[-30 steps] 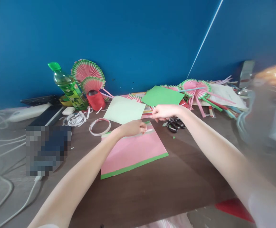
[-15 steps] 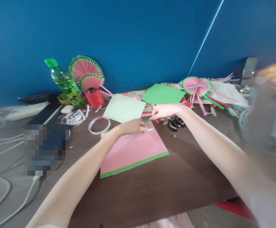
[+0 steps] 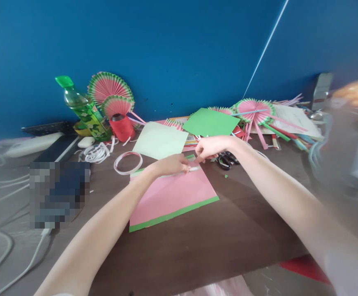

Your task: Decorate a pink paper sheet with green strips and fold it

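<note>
A pink sheet of paper [image 3: 175, 197] with green bands along its near and far edges lies on the desk. My left hand [image 3: 175, 164] rests on its far part, finger and thumb pinched at the end of a narrow white strip [image 3: 193, 168], which looks like tape. Just right of it, my right hand [image 3: 211, 147] is curled over the sheet's far right corner, its index fingertip pointing down close to the strip. Whether those closed fingers hold anything is hidden. Black-handled scissors [image 3: 224, 161] lie beside my right hand.
A tape roll [image 3: 128, 163] lies left of the sheet. Behind are a pale green sheet [image 3: 160, 139], a green sheet [image 3: 211, 122] and pleated paper fans [image 3: 109, 92]. At left stand a green-capped bottle [image 3: 84, 111] and a red spool [image 3: 121, 127], near a cable coil [image 3: 95, 153].
My right hand has lowered slightly, its index finger now pointing down at the paper near the white strip. A thin white curved strip now shows behind my right forearm. My left hand stays put.
</note>
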